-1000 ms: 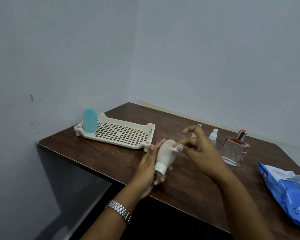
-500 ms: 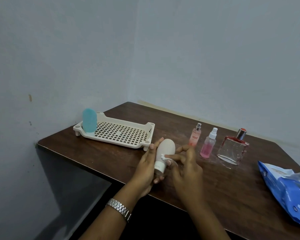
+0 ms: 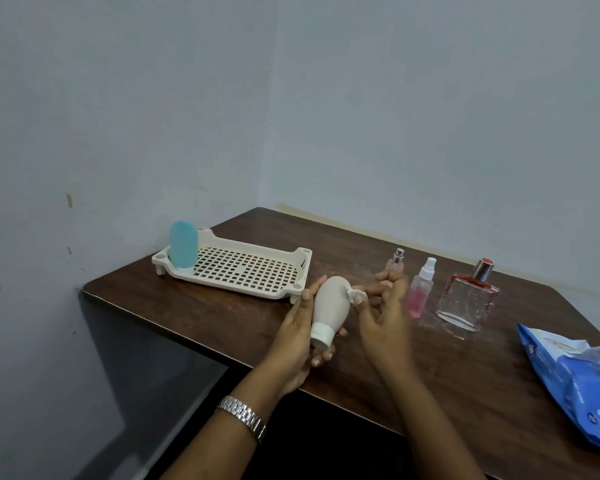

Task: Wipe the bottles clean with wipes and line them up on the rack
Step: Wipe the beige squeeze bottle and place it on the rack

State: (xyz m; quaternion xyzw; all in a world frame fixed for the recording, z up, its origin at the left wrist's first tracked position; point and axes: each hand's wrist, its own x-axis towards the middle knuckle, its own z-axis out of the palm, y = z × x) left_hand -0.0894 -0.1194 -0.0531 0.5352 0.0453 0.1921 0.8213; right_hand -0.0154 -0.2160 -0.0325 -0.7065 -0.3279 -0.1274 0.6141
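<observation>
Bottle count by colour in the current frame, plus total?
Blue: 1, blue bottle on the rack
Beige: 1, beige bottle in the left hand
Pink: 2, small spray bottle and taller spray bottle
Clear: 1, square perfume bottle
Total: 5

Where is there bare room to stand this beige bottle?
Rack grid: bare from the blue bottle at its left end to the right rim. Table strip in front of the rack: bare. Crowded: the three bottles right of the right hand.
</observation>
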